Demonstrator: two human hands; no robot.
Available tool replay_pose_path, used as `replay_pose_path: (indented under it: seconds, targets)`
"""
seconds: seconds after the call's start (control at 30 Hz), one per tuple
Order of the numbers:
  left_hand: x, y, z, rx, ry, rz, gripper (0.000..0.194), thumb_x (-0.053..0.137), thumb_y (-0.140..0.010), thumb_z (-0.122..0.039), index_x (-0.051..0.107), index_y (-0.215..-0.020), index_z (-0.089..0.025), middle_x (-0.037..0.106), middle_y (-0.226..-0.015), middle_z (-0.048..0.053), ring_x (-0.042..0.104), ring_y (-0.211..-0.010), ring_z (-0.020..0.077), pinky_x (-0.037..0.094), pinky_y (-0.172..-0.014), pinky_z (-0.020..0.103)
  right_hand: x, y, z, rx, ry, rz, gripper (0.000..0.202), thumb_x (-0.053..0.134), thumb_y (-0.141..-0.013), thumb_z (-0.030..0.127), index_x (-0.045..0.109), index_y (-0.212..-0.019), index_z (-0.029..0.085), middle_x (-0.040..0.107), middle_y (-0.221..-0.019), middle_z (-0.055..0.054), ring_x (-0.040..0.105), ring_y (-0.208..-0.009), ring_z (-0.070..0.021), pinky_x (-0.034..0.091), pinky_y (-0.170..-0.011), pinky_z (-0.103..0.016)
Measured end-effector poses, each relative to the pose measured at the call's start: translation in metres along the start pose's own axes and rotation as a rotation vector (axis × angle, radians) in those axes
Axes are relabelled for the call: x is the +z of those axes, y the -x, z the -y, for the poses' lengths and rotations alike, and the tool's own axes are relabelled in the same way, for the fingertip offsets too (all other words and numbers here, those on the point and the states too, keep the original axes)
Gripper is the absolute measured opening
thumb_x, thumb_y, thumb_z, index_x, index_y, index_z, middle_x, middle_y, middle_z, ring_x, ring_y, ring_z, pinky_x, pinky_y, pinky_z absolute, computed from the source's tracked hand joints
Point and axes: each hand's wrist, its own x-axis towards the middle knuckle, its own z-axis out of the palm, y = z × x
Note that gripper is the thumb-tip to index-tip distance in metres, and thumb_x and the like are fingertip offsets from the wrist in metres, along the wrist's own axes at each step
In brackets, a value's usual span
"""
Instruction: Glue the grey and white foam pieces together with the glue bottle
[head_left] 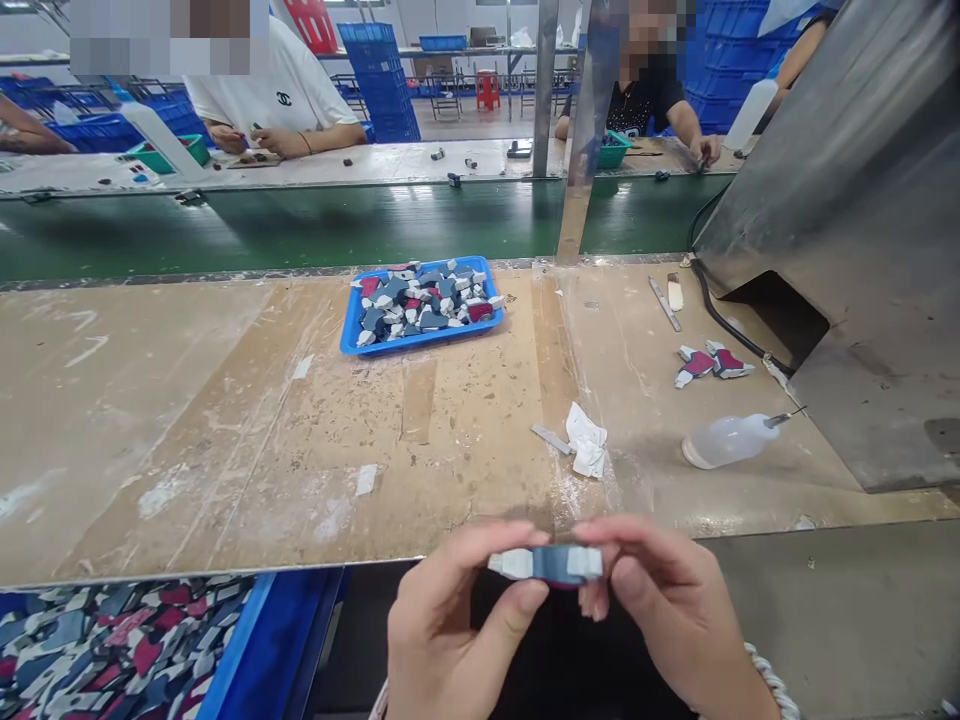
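Both hands meet low in the view, just in front of the near edge of the counter (225,440), and share 1 small part (546,564), a grey, navy and white piece with a hint of red beneath. Left hand (450,625) pinches its left end between thumb and forefinger; right hand (664,610) closes its fingertips on the right end, so the part sits level between them, clear of the counter. For work like this it seems wise to keep the pinch on the ends, leave the middle in sight, and press evenly from both sides so the piece does not twist.

Farther out, a blue tray (420,340) holds a heap of like pieces, well apart from the hands. Nearer lie a crumpled white wipe (586,440) with a small flat strip just beside it, and a squeeze bottle (731,438) on its side, nozzle towards a steel housing (862,250). 2 loose pieces (709,362) rest near a black cable. At lower left a blue bin (120,645) is full of patterned pieces. Beyond a green belt (300,225), other people work at their own bench. Nothing lies between the hands and the counter edge
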Motion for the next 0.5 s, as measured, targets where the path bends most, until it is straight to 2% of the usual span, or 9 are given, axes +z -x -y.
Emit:
replay_pose_path:
  seconds: [0.07, 0.17, 0.23, 0.27, 0.33, 0.43, 0.5]
  targets:
    - [-0.001, -0.003, 0.01, 0.153, -0.187, -0.079, 0.019, 0.071, -0.094, -0.01, 0.07, -0.109, -0.021, 0.075, -0.101, 0.001, 0.073, -0.095, 0.0133, 0.06, -0.09, 0.019, -0.012, 0.002, -0.003, -0.097, 0.199, -0.124, 0.016, 0.063, -0.101, 0.032, 0.074, -0.111, 0.026, 0.068, -0.07, 0.0, 0.064, -0.059, -0.0109, 0.055, -0.058, -0.019]
    - [0.002, -0.004, 0.024, 0.384, -0.496, -0.182, 0.025, 0.073, -0.085, 0.005, 0.071, -0.102, -0.013, 0.075, -0.1, 0.004, 0.072, -0.095, 0.0147, 0.06, -0.093, 0.023, -0.035, 0.004, -0.009, -0.29, 0.399, -0.485, 0.005, 0.069, -0.094, 0.02, 0.069, -0.099, 0.021, 0.065, -0.077, 0.0, 0.061, -0.063, -0.0123, 0.053, -0.058, -0.022]
    - [0.003, -0.001, 0.031, 0.455, -0.598, -0.159, 0.025, 0.072, -0.085, 0.008, 0.071, -0.1, -0.012, 0.074, -0.102, 0.006, 0.072, -0.098, 0.0157, 0.059, -0.096, 0.026, -0.053, 0.002, -0.011, -0.376, 0.414, -0.742, 0.017, 0.078, -0.086, 0.017, 0.063, -0.094, 0.021, 0.061, -0.081, -0.001, 0.058, -0.068, -0.0138, 0.05, -0.062, -0.026]
    - [0.003, 0.002, 0.034, 0.453, -0.609, -0.133, 0.023, 0.071, -0.086, 0.008, 0.071, -0.098, -0.012, 0.074, -0.103, 0.006, 0.072, -0.1, 0.0164, 0.059, -0.097, 0.027, -0.062, 0.0, -0.011, -0.371, 0.402, -0.823, 0.025, 0.082, -0.081, 0.017, 0.061, -0.095, 0.021, 0.059, -0.085, -0.001, 0.057, -0.07, -0.0142, 0.049, -0.065, -0.027]
    - [0.0, 0.006, 0.035, 0.418, -0.607, -0.074, 0.02, 0.07, -0.089, 0.006, 0.07, -0.096, -0.012, 0.073, -0.107, 0.007, 0.071, -0.106, 0.0177, 0.058, -0.1, 0.029, -0.08, -0.006, -0.013, -0.281, 0.412, -0.833, 0.044, 0.089, -0.071, 0.021, 0.059, -0.104, 0.022, 0.058, -0.097, -0.003, 0.056, -0.078, -0.0157, 0.048, -0.075, -0.03]
    - [-0.005, 0.009, 0.033, 0.369, -0.612, 0.025, 0.012, 0.069, -0.094, -0.004, 0.071, -0.098, -0.014, 0.073, -0.109, 0.006, 0.069, -0.112, 0.0182, 0.055, -0.103, 0.029, -0.102, -0.011, -0.017, -0.144, 0.511, -0.705, 0.077, 0.097, -0.057, 0.034, 0.055, -0.12, 0.023, 0.054, -0.122, -0.009, 0.057, -0.099, -0.0244, 0.046, -0.089, -0.04]
    - [-0.007, 0.006, 0.029, 0.349, -0.618, 0.046, 0.011, 0.066, -0.096, -0.006, 0.071, -0.102, -0.015, 0.073, -0.108, 0.005, 0.068, -0.112, 0.0177, 0.055, -0.103, 0.028, -0.111, -0.012, -0.021, -0.114, 0.584, -0.716, 0.09, 0.098, -0.054, 0.042, 0.05, -0.128, 0.024, 0.052, -0.128, -0.012, 0.055, -0.105, -0.0291, 0.045, -0.091, -0.045]
